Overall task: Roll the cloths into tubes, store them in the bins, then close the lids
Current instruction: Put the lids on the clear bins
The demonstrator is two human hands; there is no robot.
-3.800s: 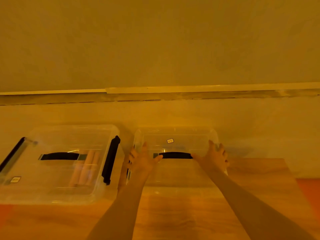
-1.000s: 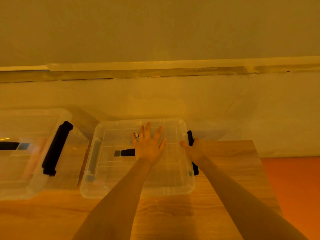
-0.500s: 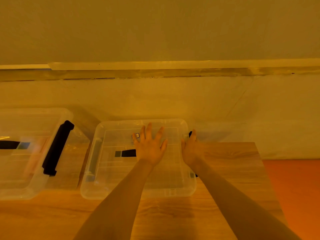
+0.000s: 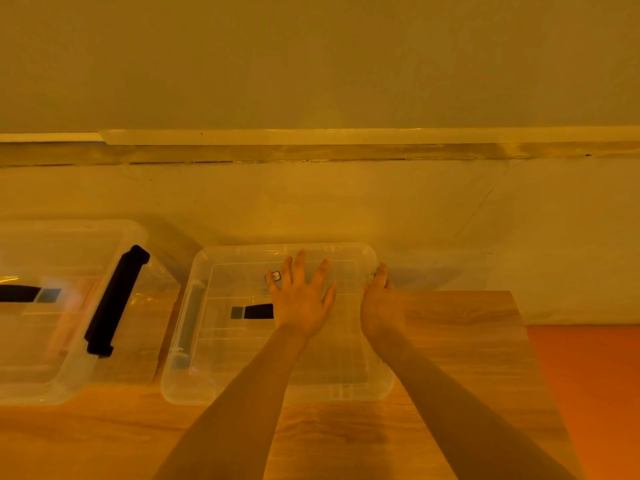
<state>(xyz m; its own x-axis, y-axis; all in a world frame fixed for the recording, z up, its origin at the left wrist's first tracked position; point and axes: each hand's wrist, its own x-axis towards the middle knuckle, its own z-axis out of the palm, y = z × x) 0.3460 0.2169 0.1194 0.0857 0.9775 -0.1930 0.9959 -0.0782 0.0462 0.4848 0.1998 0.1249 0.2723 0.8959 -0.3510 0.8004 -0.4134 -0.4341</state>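
Two clear bins are lidded, lid-closing judged underway: left hand (image 4: pixel 303 303) pressed flat, fingers spread, on the lid (image 4: pixel 277 341) beneath it, right hand (image 4: pixel 379 306) laid straight-fingered along its right-edge latch, likely snapped next.

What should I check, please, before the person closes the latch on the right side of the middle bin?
1. Lid lies on the middle bin: ok.
2. Left hand presses flat on the lid: ok.
3. Right hand is at the right rim: ok.
4. Right latch is snapped down: cannot tell, the hand hides it.
5. Left-side latch is closed: cannot tell.
6. Rolled cloths are inside this bin: cannot tell.
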